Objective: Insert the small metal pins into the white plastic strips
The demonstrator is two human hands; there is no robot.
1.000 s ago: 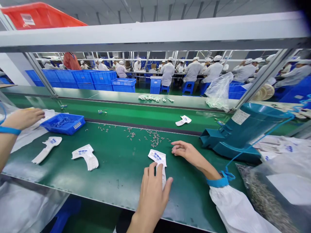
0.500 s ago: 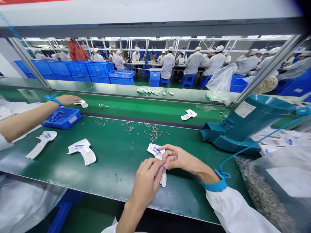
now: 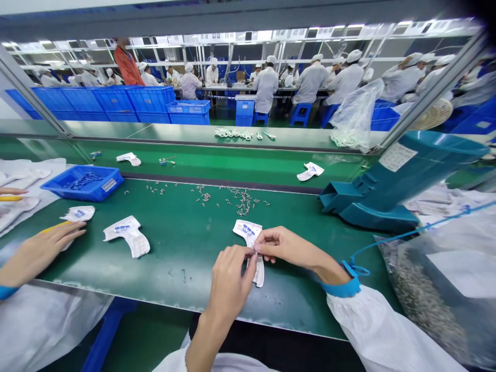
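Observation:
My left hand (image 3: 228, 281) and my right hand (image 3: 289, 246) meet over a white boot-shaped piece with blue print (image 3: 250, 232), lying on the green belt (image 3: 186, 263). Both pinch its middle, and my fingers hide that part. Anything small between the fingertips is too hidden to tell. At the left, a co-worker's hand (image 3: 41, 250) holds a thin yellow item (image 3: 54, 227). It lies close to another white piece (image 3: 77, 213). A further printed piece (image 3: 126, 235) lies between that hand and mine.
Small metal parts (image 3: 242, 202) lie scattered across the belt beyond my hands. A blue tray (image 3: 83, 183) stands at the left, and a teal hopper (image 3: 382, 199) at the right. A clear bag of metal parts (image 3: 418, 294) sits lower right. Workers and blue crates fill the background.
My hands have closed together on the white piece. The co-worker's arm has drawn back from the far belt to the lower left, leaving a white piece there. The view has tilted slightly down.

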